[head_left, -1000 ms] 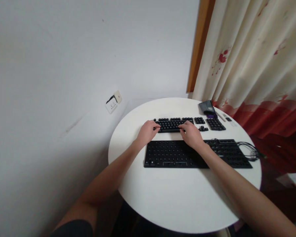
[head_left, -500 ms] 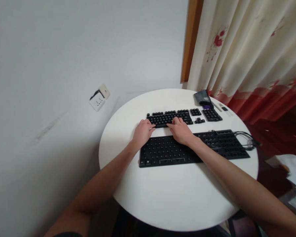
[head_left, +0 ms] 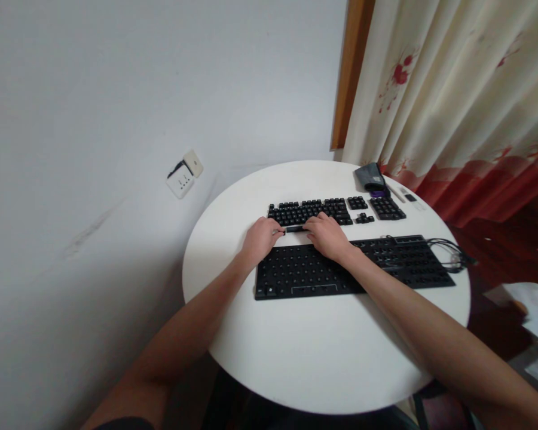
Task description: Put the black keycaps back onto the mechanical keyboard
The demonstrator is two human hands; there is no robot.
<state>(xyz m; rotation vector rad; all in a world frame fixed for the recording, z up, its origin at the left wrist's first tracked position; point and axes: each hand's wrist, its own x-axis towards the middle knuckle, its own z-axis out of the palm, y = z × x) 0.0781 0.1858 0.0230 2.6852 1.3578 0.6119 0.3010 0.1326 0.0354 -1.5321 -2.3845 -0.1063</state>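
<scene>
Black loose keycaps [head_left: 302,212] are laid out in keyboard order toward the far side of the table. In front of their lowest row, the long space bar keycap [head_left: 295,229] lies between my hands. My left hand [head_left: 260,239] is closed, thumb and finger pinching a small dark keycap [head_left: 283,232] at the space bar's left end. My right hand [head_left: 326,236] is closed over the space bar's right end, its fingers partly hiding it. Nearer to me lies the black keyboard base [head_left: 296,275], stripped of most keycaps, partly under my right forearm.
The white round table [head_left: 305,352] stands against the wall. On its right lie a coiled cable [head_left: 451,254], a number-pad keycap group [head_left: 387,209], a dark grey pouch [head_left: 370,178] and a small white item [head_left: 397,192]. A curtain [head_left: 430,107] hangs behind.
The space bar keycap has come slightly toward me, away from the keycap rows. A small keycap now shows in my left fingertips. The view has shifted slightly.
</scene>
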